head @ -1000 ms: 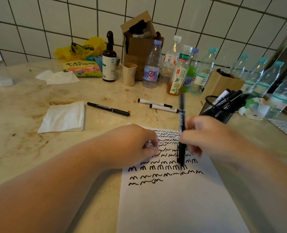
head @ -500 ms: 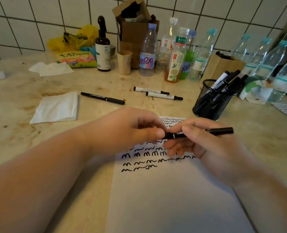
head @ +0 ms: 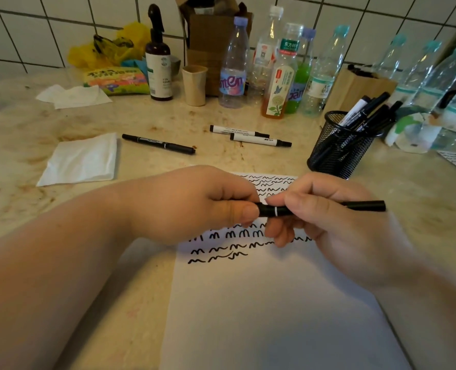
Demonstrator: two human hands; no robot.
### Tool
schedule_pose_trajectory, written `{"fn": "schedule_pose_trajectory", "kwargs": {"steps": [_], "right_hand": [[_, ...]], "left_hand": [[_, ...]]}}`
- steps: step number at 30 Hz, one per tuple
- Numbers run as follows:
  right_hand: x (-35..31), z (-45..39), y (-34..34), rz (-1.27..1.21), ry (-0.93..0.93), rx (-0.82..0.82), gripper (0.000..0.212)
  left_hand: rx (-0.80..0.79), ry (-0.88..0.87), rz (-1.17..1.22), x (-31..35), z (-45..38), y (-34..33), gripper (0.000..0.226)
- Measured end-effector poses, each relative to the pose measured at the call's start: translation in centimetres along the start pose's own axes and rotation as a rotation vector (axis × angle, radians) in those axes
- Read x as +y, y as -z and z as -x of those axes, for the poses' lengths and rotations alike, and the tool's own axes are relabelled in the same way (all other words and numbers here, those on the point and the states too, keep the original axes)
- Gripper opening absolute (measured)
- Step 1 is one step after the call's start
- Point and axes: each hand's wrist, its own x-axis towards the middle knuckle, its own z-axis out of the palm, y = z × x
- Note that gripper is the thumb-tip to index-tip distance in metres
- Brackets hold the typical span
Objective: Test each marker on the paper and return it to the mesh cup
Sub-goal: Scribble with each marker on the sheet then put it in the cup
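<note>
A black marker (head: 365, 205) lies level above the white paper (head: 275, 303), which carries rows of black squiggles. My right hand (head: 336, 225) grips its barrel, while my left hand (head: 195, 204) pinches its left end, the cap end. The black mesh cup (head: 336, 148) stands at the paper's far right corner with several markers in it. On the counter beyond the paper lie one black marker (head: 159, 143) and two white markers (head: 237, 130) (head: 260, 140).
A folded white napkin (head: 81, 160) lies at the left. Along the tiled wall stand several plastic bottles (head: 233, 62), a dark pump bottle (head: 159, 68), a small paper cup (head: 194, 85), a cardboard box (head: 211, 41) and a snack packet (head: 115, 80).
The marker swung from upright on the paper to level above it. My left hand rose from the paper and took the marker's left end. The view shifted slightly.
</note>
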Motion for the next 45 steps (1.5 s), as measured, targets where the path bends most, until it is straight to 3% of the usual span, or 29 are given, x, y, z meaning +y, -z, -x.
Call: {"fn": "schedule_pose_trajectory", "kwargs": {"steps": [7,9,11,13,16,21,32,37,45], "right_hand": [[-0.1,0.2,0.2,-0.018,0.114,-0.035,0.015],[-0.3,0.4,1.0,-0.068,0.145,0.019,0.025],[-0.5,0.5,1.8,-0.079,0.122,0.088,0.021],[-0.3,0.4,1.8,-0.046,0.043,0.075,0.018],[0.1,0.3,0.7,0.058,-0.100,0.005,0.019],[0.3,0.5,0.0,0.103,-0.273,0.072,0.015],[-0.3,0.4,-0.8,0.128,-0.295,0.036,0.014],[-0.4,0.5,-0.6,0.168,-0.311,0.084,0.036],[-0.1,0.3,0.0,0.192,-0.326,0.136,0.035]], "left_hand": [[-0.256,-0.074,0.358,-0.6,0.4,0.6,0.024],[-0.258,-0.051,0.398,-1.3,0.7,1.3,0.026],[-0.160,-0.012,0.424,-1.9,0.9,1.9,0.028],[0.000,0.047,0.369,-1.9,0.6,1.9,0.034],[0.204,0.124,0.020,-1.2,-0.3,0.9,0.030],[0.212,0.210,-0.323,-1.1,-0.5,0.1,0.021],[0.178,0.217,-0.352,-1.1,-0.5,-0.3,0.021],[0.175,0.199,-0.364,-1.4,-0.6,-0.2,0.023],[0.181,0.189,-0.366,-1.6,-0.5,-0.2,0.023]]}}
